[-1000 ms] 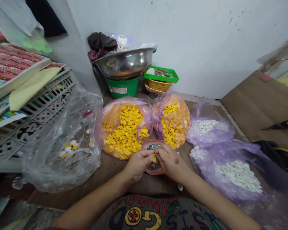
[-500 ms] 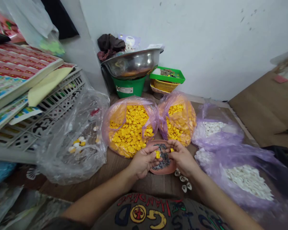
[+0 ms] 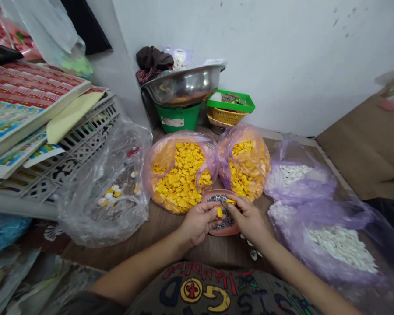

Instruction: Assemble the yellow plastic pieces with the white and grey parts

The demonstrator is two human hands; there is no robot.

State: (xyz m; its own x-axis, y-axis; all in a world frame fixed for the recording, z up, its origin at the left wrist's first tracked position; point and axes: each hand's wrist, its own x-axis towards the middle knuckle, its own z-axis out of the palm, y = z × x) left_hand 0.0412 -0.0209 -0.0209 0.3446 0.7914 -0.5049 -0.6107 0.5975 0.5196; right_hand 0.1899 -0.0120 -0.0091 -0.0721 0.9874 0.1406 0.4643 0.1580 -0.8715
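Observation:
Between the fingertips of my left hand (image 3: 198,223) is a small yellow plastic piece (image 3: 219,211). My right hand (image 3: 249,216) pinches another yellow plastic piece (image 3: 230,201), held close to the first but apart from it. Both hands are over a pink dish (image 3: 213,194) of small dark grey metallic-looking bits (image 3: 228,218), partly covered by my fingers. Behind the dish stand two purplish bags, a larger one of yellow pieces (image 3: 180,175) and a smaller one of the same (image 3: 243,175). A few white pieces (image 3: 254,254) lie by my right wrist.
To the right, purple bags hold white pieces (image 3: 343,247). A clear bag (image 3: 82,214) with a few white and yellow pieces lies left, beside a grey plastic crate (image 3: 108,109). A metal basin (image 3: 187,85) on a green bucket (image 3: 177,118) and a green tray (image 3: 246,107) stand at the wall.
My right hand has moved left and the two yellow pieces are now closer together. The whole view has shifted slightly; the bags have stayed put.

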